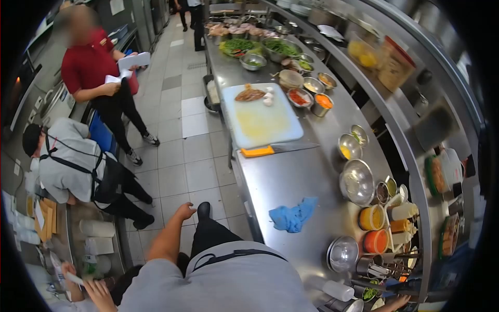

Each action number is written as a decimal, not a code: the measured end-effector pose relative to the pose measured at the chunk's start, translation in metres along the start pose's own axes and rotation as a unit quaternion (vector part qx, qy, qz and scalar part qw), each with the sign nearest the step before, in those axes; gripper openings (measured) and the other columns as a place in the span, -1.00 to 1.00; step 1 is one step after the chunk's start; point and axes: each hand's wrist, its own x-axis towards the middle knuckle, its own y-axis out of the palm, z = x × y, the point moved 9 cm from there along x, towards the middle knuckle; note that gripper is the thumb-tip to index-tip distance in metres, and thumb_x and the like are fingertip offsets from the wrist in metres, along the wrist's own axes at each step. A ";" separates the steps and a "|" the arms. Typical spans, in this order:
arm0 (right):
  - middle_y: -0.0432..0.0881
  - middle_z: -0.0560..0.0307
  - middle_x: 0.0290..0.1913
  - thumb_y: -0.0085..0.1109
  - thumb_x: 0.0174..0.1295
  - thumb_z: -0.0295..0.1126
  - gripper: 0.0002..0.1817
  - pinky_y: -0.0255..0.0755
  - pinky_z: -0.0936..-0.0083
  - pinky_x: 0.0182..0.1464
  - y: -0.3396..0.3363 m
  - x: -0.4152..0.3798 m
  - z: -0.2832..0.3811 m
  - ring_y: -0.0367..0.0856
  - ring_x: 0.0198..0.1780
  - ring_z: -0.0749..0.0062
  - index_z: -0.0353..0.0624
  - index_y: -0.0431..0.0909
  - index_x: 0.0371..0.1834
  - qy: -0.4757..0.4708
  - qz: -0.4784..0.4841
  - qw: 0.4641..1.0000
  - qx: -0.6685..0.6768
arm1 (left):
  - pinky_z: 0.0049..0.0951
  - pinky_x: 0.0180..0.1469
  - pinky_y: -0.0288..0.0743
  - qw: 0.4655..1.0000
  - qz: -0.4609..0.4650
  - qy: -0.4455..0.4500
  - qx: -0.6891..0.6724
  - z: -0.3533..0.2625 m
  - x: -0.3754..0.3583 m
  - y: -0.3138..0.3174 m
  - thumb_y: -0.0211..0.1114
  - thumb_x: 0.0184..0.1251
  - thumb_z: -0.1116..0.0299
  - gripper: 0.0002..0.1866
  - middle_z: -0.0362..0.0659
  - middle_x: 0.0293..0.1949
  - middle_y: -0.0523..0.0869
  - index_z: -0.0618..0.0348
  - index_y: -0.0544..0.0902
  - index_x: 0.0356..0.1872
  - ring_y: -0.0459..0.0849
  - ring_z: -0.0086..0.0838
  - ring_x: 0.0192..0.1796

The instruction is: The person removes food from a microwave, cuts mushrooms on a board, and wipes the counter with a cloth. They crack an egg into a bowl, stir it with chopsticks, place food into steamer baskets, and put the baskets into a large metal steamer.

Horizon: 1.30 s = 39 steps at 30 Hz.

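Observation:
My left hand (185,210) hangs over the tiled floor beside my leg, holding nothing, its fingers loosely apart. At the bottom right edge my right hand (398,302) reaches out low along the counter, near a metal container of green leaves (371,290); its fingers are too small and cut off to read. A crumpled blue cloth (294,214) lies on the steel counter in front of me. Farther along, a knife with a yellow handle (258,151) rests along the near edge of a white cutting board (238,127). Brown food (249,93) and white round pieces (268,99) sit on the board.
Metal bowls (356,182) and sauce tubs (371,218) line the counter's right side under a steel shelf (384,99). Greens (236,47) stand at the far end. At left, a person in red (91,60) holds papers; another (75,156) bends over a counter.

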 end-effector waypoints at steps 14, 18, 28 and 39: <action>0.70 0.26 -0.21 0.26 0.49 -0.28 -0.77 0.44 0.60 -0.30 0.133 -0.396 0.382 0.56 -0.32 0.64 -0.15 0.67 0.06 -0.069 0.459 0.859 0.215 | -0.18 0.12 0.64 0.989 0.112 0.048 -0.080 0.036 0.184 0.004 0.46 0.25 0.08 -0.53 0.11 -0.09 0.83 0.22 0.76 0.04 0.80 -0.09 -0.01; 0.74 0.26 -0.22 0.28 0.47 -0.25 -0.73 0.48 0.62 -0.26 0.182 -0.555 0.514 0.64 -0.28 0.60 -0.09 0.66 0.14 -0.128 0.688 0.702 0.128 | -0.19 0.14 0.64 0.983 0.104 0.000 -0.150 0.057 0.238 -0.035 0.46 0.32 0.05 -0.49 0.11 -0.09 0.84 0.18 0.72 0.14 0.80 -0.09 -0.01; 0.84 0.07 -0.16 0.24 0.51 -0.18 -0.71 0.62 0.52 -0.12 0.224 -0.732 0.645 0.80 -0.18 0.44 -0.23 0.70 -0.12 -0.070 0.876 0.476 -0.045 | -0.44 -0.36 0.51 0.919 0.142 -0.093 -0.357 0.030 0.325 -0.161 0.40 0.42 0.07 -0.55 -0.25 -0.12 0.69 0.08 0.65 0.19 0.57 -0.53 -0.33; 0.81 -0.13 -0.10 0.09 0.57 -0.38 -0.75 0.67 0.41 -0.03 0.327 -0.768 0.887 0.80 -0.13 0.28 -0.38 0.65 -0.01 -0.014 0.901 0.390 0.188 | -0.38 -0.57 0.43 0.928 0.145 -0.034 -0.341 -0.095 0.523 -0.207 0.35 0.45 0.09 -0.64 -0.23 -0.38 0.69 0.05 0.68 0.11 0.52 -0.51 -0.53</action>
